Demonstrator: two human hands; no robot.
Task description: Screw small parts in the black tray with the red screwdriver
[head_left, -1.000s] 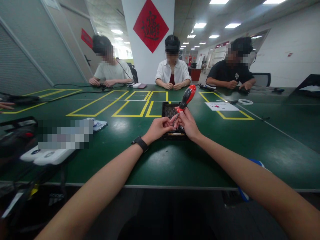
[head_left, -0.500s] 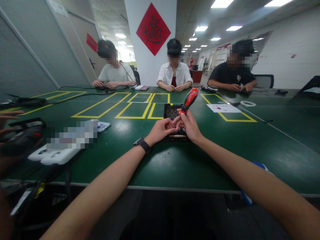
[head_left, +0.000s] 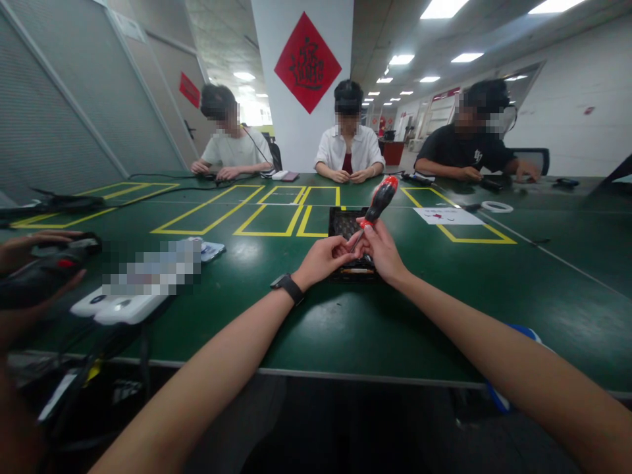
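Note:
My right hand (head_left: 388, 253) is closed on a screwdriver (head_left: 380, 201) with a red and black handle. Its handle leans up and to the right, and the shaft points down toward my left fingertips. Wearing a dark wristband, my left hand (head_left: 323, 260) is pinched around the shaft's lower end; what lies between those fingertips is too small to make out. Both hands are over an open black case (head_left: 338, 220) on the green table. A dark patterned surface shows inside it, but my fingers cover much of the rest.
To my left lies a white device (head_left: 131, 309) with cables, beside another person's hands holding a black tool (head_left: 49, 270). Yellow tape (head_left: 269, 234) marks the green tabletop (head_left: 237, 316). A paper sheet (head_left: 447, 216) and a white ring (head_left: 496, 207) lie at right. Three people sit opposite.
The screwdriver handle looks turned, showing more black. My hands stay together over the case. The view has shifted slightly, and the person at far right has moved a hand outward.

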